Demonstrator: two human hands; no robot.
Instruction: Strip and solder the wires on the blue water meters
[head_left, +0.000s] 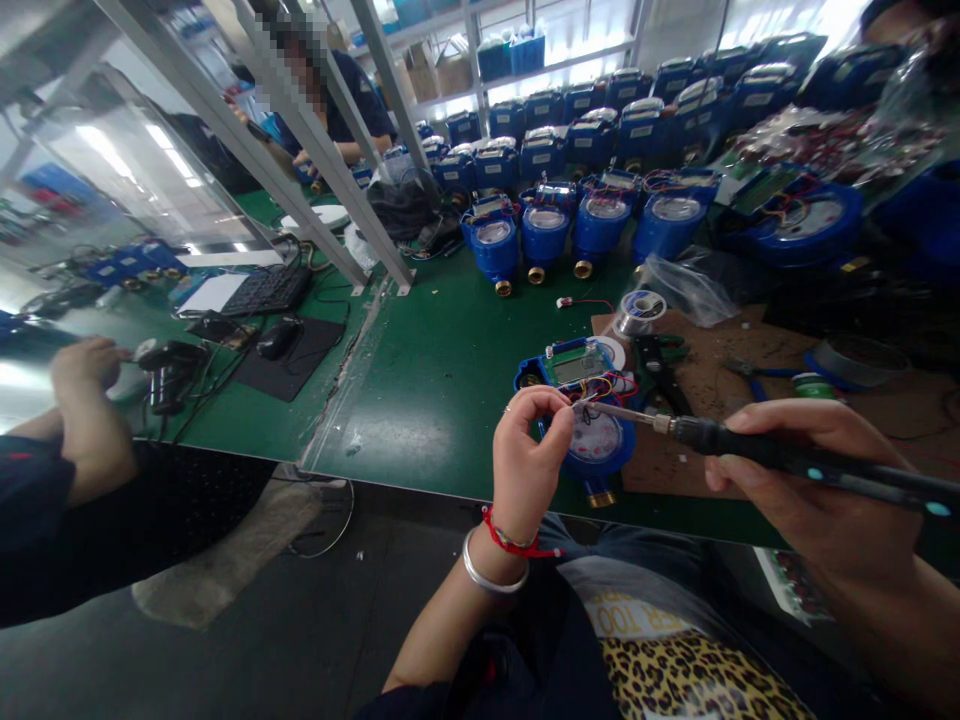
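My right hand (795, 470) grips a black soldering iron (750, 446), its metal tip pointing left over an opened blue water meter (619, 450). Close to that tip, the thumb and fingertips of my left hand (529, 455) are pinched together; thin wires show beside them, and what exactly is in the pinch is too small to make out. The meter lies near the table's front edge, with a green circuit board (581, 366) and red, yellow and black wires exposed above its round dial.
A solder spool (640, 311), green-handled cutters (660, 365) and blue-handled pliers (757, 376) lie on a brown board (705, 470). Several blue meters (495, 240) stand in rows behind. Metal posts (375, 225) rise at left; a co-worker's hand (90, 365) is near a handheld scanner (171, 370).
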